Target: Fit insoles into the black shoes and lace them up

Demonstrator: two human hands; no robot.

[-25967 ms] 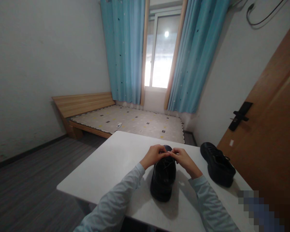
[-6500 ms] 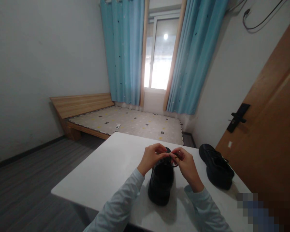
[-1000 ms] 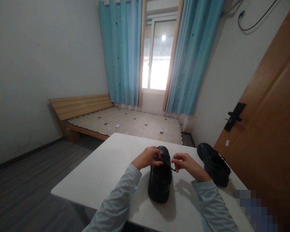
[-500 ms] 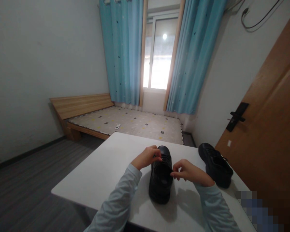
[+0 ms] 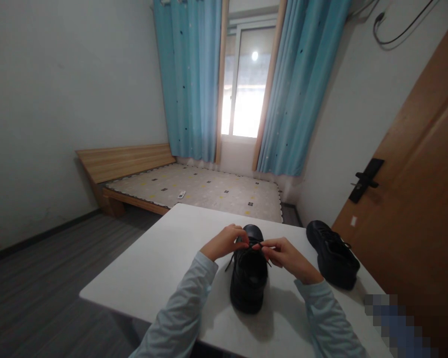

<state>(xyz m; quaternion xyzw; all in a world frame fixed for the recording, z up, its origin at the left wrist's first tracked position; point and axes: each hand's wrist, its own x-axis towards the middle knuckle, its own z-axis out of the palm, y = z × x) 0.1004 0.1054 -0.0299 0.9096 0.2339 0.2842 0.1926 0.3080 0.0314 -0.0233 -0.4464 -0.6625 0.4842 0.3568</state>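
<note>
A black lace-up shoe (image 5: 248, 288) stands on the white table (image 5: 145, 263), its toe pointing away from me. Over its lacing, my left hand (image 5: 229, 241) pinches the black shoelace (image 5: 254, 245) from the left side. From the right, my right hand (image 5: 281, 253) grips the lace between thumb and fingers, close to the left fingertips. Thin lace ends hang down on both sides of the shoe. Whether the lace forms a loop or knot is too small to tell.
A second black shoe (image 5: 332, 254) sits at the table's right edge, beside the wooden door (image 5: 406, 189). Behind the table is a bed (image 5: 209, 191) with a small white remote (image 5: 181, 195) on it. Blue curtains (image 5: 194, 89) flank the window.
My right hand has moved up and left from the shoe's opening to the lacing, near my left hand. Lace ends now show at both sides. The shoe stays in place.
</note>
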